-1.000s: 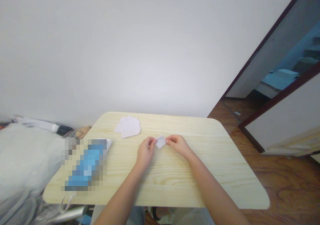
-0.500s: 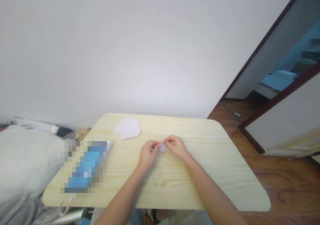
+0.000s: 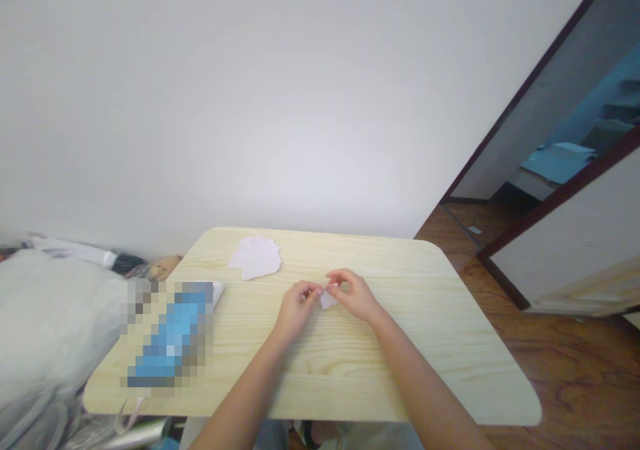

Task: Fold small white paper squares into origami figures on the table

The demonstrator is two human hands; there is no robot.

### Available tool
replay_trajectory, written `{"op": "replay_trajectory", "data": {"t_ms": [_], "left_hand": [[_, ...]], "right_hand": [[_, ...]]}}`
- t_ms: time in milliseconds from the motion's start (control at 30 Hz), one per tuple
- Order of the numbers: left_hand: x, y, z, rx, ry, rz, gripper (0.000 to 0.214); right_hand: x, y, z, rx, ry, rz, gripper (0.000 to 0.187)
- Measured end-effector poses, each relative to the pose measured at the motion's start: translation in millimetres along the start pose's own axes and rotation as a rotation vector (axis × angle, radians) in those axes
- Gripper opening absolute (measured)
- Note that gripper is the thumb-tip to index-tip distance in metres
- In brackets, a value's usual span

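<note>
A small white piece of paper (image 3: 328, 299) is held between my two hands, above the middle of the table. My left hand (image 3: 297, 309) pinches its left side with thumb and forefinger. On the other side my right hand (image 3: 354, 295) has its thumb against the paper, with the forefinger curled just above it. My fingers cover part of the paper, so its full shape does not show. Farther back and to the left lies a fanned pile of white paper pieces (image 3: 257, 258), which neither hand touches.
The pale wooden table (image 3: 440, 370) has rounded corners and stands against a white wall (image 3: 320, 103). On its left lies a blurred-out blue object (image 3: 173, 337) with a white cable (image 3: 131, 415). A bulky white bundle (image 3: 50, 323) sits beyond the table's left edge.
My right hand's forefinger has lifted a little off the thumb, and more of the small paper shows below it. My left hand has stayed nearly in place.
</note>
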State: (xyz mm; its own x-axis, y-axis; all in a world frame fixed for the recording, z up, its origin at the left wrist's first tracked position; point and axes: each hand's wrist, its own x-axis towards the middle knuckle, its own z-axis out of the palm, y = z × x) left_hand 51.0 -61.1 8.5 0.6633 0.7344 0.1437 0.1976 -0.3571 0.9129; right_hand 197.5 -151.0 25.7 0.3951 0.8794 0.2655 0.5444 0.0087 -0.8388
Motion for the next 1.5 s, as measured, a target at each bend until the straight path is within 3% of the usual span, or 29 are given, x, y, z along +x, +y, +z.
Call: {"op": "replay_trajectory", "data": {"t_ms": [67,300,433,700,800,900,967,1067,1167,1267,1367,1500], "left_hand": [[0,0,2.4,-0.029,0.009,0.001,0.024],[0,-3,4.3,-0.116,-0.046,-0.028,0.022],[0,-3,1.8,-0.027,0.035,0.007,0.023],[-4,6,2.3,0.163,-0.022,0.107,0.020],[-2,3,-1.6,0.195,0.004,0.089,0.018],[1,-4,-7.7,0.193,0.108,0.045,0.017],[3,-6,-9.0,0.106,0.150,0.002,0.019],[4,-6,-3.1,-0.102,0.082,-0.033,0.019],[3,-6,6.8,-0.307,-0.067,-0.064,0.031],[4,-8,10.7,-0.398,-0.158,-0.092,0.032],[6,-6,5.7,-0.426,-0.073,-0.148,0.027],[7,0,-2.2,-0.443,0.039,-0.176,0.027]], "right_hand": [[-2,-5,4,-0.037,-0.047,0.003,0.010],[0,1,9,0.071,0.014,0.104,0.010],[-2,-2,10,0.083,-0.011,0.049,0.008],[-2,-11,12,-0.021,0.005,-0.016,0.006],[1,-2,6,0.044,0.058,0.072,0.006],[6,8,-3,0.250,0.205,0.233,0.015],[7,11,-6,0.379,0.231,0.304,0.019],[7,9,-2,0.527,0.177,0.380,0.023],[5,3,7,0.628,0.179,0.411,0.025],[4,-2,12,0.694,0.170,0.416,0.027],[3,-4,11,0.640,0.069,0.360,0.029],[0,-4,11,0.379,-0.096,0.250,0.017]]}}
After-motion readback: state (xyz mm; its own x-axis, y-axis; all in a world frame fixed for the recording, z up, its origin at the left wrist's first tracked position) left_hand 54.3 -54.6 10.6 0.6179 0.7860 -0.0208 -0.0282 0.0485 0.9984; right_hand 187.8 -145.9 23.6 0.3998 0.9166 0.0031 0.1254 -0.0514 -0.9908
